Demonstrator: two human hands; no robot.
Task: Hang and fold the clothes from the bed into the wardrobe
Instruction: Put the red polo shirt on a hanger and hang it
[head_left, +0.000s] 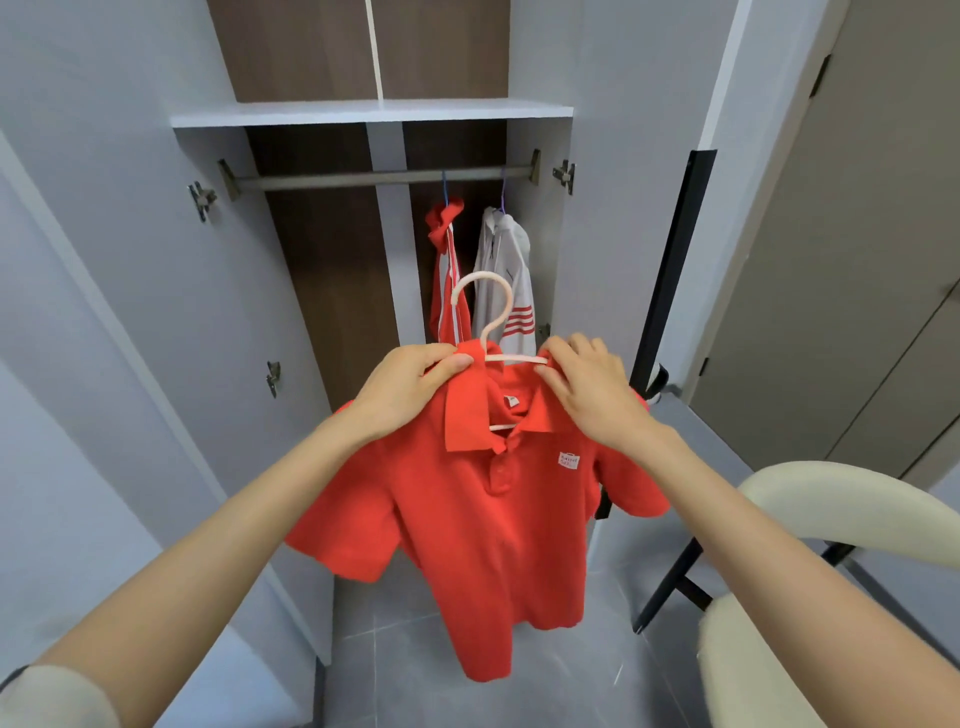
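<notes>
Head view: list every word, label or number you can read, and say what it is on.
Chest patch on the red polo: red print, too blurred to read.
Neck tag: too small to read.
No other text shows anywhere in the view.

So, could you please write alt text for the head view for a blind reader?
A left hand and right hand hold up a red polo shirt on a pale hanger before an open wardrobe. A red garment and a white garment hang from its rail; a cream chair stands at right.
</notes>
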